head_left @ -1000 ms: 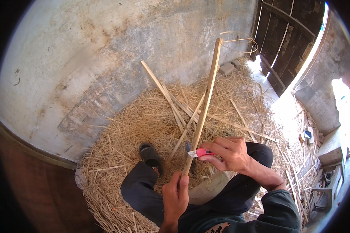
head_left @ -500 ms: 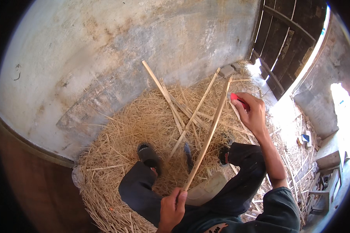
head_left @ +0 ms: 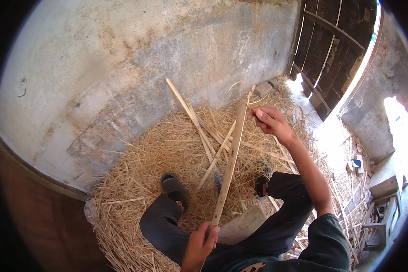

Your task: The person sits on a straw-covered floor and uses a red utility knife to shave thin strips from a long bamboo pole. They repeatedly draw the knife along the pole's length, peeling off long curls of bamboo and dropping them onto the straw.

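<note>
The left hand [head_left: 200,242] is closed around the near end of a long flat bamboo strip [head_left: 230,165], low in the view between the knees. The strip runs away from the person, rising over the straw pile [head_left: 136,167] to its far end near the wall [head_left: 122,59]. The right hand [head_left: 268,120] is stretched out beside that far end, fingers [head_left: 258,113] pinched narrow on a small red-tipped thing, too small to tell what; it lies just beside the strip, and whether it touches cannot be told.

The person sits on the straw in dark trousers [head_left: 167,226], a black sandal [head_left: 173,186] on the left foot and another dark shoe [head_left: 261,185] by the right knee. A pale curved piece [head_left: 242,222] rests across the lap, just beside the strip's lower end.

More strips [head_left: 190,113] lie crossed on the straw beyond the feet, one slanting up toward the wall. The straw fills the floor corner where the stained grey wall meets a dark wooden door [head_left: 331,50]. Past the door's foot, on the right, sunlit ground [head_left: 344,149] carries scattered splinters and a small blue-and-white box [head_left: 356,163].
</note>
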Demonstrator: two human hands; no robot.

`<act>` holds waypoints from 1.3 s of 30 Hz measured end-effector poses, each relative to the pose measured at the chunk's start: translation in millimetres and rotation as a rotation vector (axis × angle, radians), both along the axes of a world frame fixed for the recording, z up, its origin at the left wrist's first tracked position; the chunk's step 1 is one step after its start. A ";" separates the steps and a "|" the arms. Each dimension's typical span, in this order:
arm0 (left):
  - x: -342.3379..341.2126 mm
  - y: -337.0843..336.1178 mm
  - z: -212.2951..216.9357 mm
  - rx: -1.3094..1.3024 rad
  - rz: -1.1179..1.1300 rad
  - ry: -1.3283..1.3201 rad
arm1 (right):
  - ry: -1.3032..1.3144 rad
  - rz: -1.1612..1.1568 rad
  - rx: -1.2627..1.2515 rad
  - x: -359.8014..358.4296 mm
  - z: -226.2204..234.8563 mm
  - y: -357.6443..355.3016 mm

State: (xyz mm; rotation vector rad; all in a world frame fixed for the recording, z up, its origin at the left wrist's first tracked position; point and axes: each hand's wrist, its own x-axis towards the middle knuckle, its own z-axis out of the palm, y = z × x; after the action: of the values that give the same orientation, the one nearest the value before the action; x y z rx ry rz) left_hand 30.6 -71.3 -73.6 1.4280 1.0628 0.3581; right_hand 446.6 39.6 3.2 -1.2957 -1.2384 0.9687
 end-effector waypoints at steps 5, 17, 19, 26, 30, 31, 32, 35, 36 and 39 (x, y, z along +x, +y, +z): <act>3.9 11.3 0.5 -0.033 0.056 -0.074 | 0.187 0.185 -0.132 -12.2 -15.4 -4.0; 11.4 24.4 7.2 0.340 0.217 0.122 | 0.792 0.210 0.139 -9.6 -23.8 -8.7; 12.7 23.4 8.6 0.311 0.207 0.120 | 0.681 -0.139 0.250 1.6 -12.0 0.7; 20.3 19.7 14.4 0.306 0.151 0.139 | 0.144 -0.186 0.179 4.7 -8.4 -0.2; 21.4 20.1 17.2 0.328 0.120 0.177 | 0.028 -0.122 0.051 4.5 -11.1 -1.1; 21.1 20.1 18.7 0.320 0.118 0.183 | -0.012 -0.129 0.025 3.8 -11.6 -0.6; 21.2 19.4 18.9 0.320 0.143 0.161 | -0.052 -0.134 -0.002 2.9 -12.2 -0.3; 19.8 17.9 17.9 0.322 0.192 0.120 | -0.002 -0.092 -0.041 1.9 -14.1 -0.6; 16.6 19.0 17.0 0.322 0.193 0.123 | 0.011 -0.068 -0.053 4.3 -15.3 -0.9; 9.9 21.7 18.7 0.292 0.195 0.137 | 0.121 0.024 -0.097 12.8 -14.5 -2.5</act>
State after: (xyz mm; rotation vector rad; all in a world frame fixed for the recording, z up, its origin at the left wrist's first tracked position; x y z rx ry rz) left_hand 40.4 -49.5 -54.9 1.6291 1.3066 0.5815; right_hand 459.4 37.1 -11.3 -1.2800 -1.1283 1.1202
